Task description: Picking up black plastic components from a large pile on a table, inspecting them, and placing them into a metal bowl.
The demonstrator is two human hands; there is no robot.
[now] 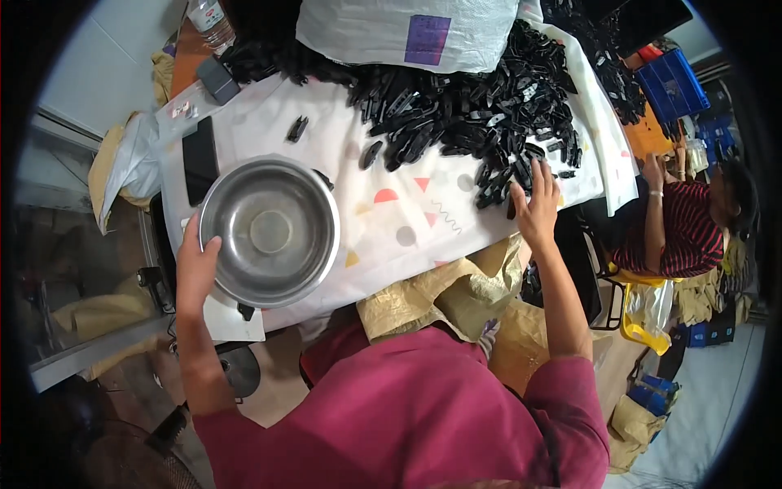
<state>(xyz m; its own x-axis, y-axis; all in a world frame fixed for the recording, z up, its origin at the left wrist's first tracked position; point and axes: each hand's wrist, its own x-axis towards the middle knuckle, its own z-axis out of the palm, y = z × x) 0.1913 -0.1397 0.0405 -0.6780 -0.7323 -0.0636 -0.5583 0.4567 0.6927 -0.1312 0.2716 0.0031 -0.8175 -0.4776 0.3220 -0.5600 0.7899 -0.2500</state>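
Note:
A steel bowl [270,232] stands on the table at the left, with nothing visible inside it. My left hand [198,259] grips its left rim, thumb over the edge and fingers on the outer side. A heap of small black plastic pieces [423,118] spreads across the table's far and right part; their exact kind is too small to tell. At the heap's near right edge, my right hand [538,205] rests with its fingers spread, touching or just above the pieces. Two loose pieces lie apart from the heap, one of them a black piece [297,129] beyond the bowl.
A white woven sack [407,33] sits at the back on the heap. Left of the bowl are a black phone [199,161], a dark grey box [217,80] and a plastic bottle [210,26]. A person in a striped shirt [676,228] sits at right, near a blue crate [673,84].

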